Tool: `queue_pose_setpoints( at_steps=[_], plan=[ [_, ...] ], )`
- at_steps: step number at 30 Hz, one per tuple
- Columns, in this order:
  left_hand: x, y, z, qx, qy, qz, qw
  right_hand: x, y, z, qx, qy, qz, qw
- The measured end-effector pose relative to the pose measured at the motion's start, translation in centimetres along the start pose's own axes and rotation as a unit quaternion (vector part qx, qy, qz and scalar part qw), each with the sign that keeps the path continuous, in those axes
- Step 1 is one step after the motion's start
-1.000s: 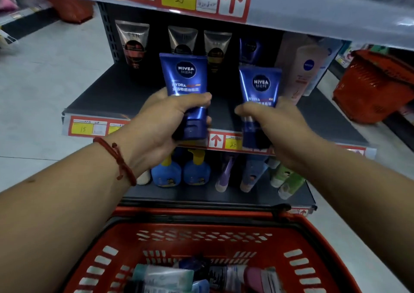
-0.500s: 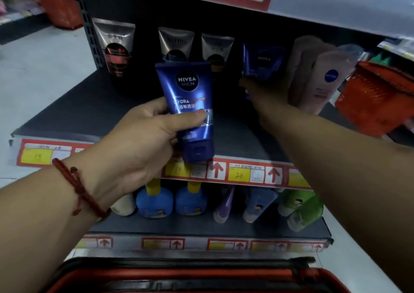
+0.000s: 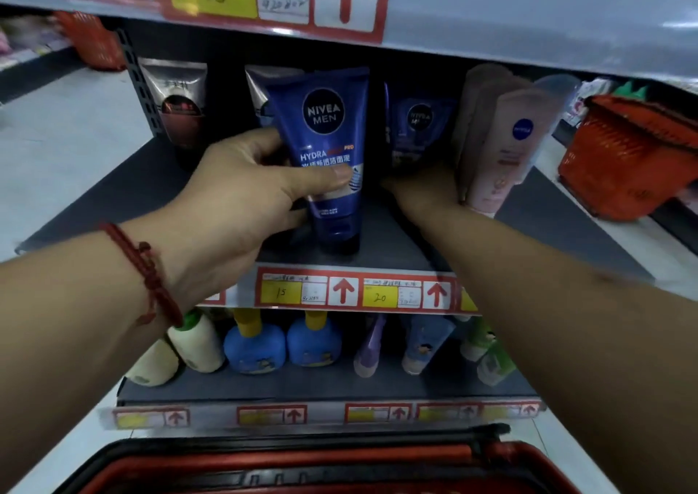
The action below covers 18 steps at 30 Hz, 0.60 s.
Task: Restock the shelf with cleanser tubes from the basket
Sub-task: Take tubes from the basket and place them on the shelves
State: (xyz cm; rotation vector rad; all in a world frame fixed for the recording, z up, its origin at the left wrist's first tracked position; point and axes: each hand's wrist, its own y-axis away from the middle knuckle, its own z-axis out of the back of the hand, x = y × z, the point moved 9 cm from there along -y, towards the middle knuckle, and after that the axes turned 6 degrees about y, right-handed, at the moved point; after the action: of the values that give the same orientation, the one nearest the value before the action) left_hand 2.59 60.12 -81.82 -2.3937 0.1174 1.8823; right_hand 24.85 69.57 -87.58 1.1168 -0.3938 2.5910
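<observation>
The Nivea Men tube (image 3: 325, 146) was deep blue, with the round navy logo up top, white HYDRA lettering over a line of Chinese, a pale swoosh lower down and a dark cap at the bottom. I had it upright, cap down, low over the front of the middle shelf (image 3: 143, 195), though I couldn't tell if the cap touched. My left hand (image 3: 241, 195) gripped it from the left, thumb across the front, fingers curled round the back. Just to the right, my right hand (image 3: 425, 191) was deep in shadow at the foot of a second Nivea Men tube (image 3: 419, 127) standing further back. Whether those fingers gripped it, no idea. Pink Nivea tubes (image 3: 517, 146) stood right beside that. The red basket (image 3: 302, 463) showed its rim below.
</observation>
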Motion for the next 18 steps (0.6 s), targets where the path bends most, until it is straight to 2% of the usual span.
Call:
queue_pose_setpoints(
  at_steps=[3,5,9,12,18],
  plan=[
    [0.0,-0.6,-0.1,-0.025,-0.029,0.000,0.999,-0.1,2.4,1.1,0.017,0.049,-0.006,0.999],
    [0.0,-1.2,-0.4,-0.035,-0.041,-0.004,0.999,-0.2,4.5,2.4,0.036,0.039,-0.008,0.999],
    [0.3,-2.5,-2.2,-0.028,-0.070,-0.017,0.997,0.2,10.2,6.6,0.073,-0.037,0.031,0.996],
    [0.9,-3.8,-4.9,0.008,-0.107,-0.020,0.994,0.2,13.6,9.8,0.104,-0.116,0.075,0.985],
    [3.3,-8.5,-8.6,0.055,-0.174,-0.031,0.983,-2.3,16.8,12.7,0.135,-0.174,0.085,0.972]
  ],
)
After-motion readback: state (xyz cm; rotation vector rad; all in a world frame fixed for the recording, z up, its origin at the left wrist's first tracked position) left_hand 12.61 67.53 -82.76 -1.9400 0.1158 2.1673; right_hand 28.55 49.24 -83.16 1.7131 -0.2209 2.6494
